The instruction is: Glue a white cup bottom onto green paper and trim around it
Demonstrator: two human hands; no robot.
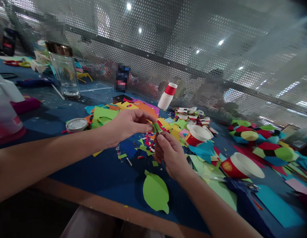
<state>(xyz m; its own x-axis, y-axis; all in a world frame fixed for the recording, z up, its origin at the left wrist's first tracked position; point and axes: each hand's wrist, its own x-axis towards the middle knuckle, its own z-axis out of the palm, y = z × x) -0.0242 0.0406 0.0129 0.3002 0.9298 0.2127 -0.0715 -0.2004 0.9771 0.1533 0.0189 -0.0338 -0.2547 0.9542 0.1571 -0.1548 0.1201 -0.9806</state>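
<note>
My left hand [135, 124] reaches over the paper scraps, thumb and fingers pinched on a small piece of green paper [155, 126]. Close against it, my right hand [169, 150] is closed around scissors [156, 128]. Their thin dark blades point up and away, touching the green paper; the handles are hidden in my fingers. Below my hands, near the table's front edge, lies a light green leaf-shaped paper cutout [155, 192]. Small offcuts [141, 148] of several colours are scattered under and around both hands.
Behind my hands stand stacked red-and-white paper cups [167, 96]. Two paper cups [199, 135] [242, 165] lie tilted at right, near coloured paper shapes [272, 150]. A glass bottle [64, 71] and a round lid [76, 125] are at left. A perforated screen [148, 49] borders the table.
</note>
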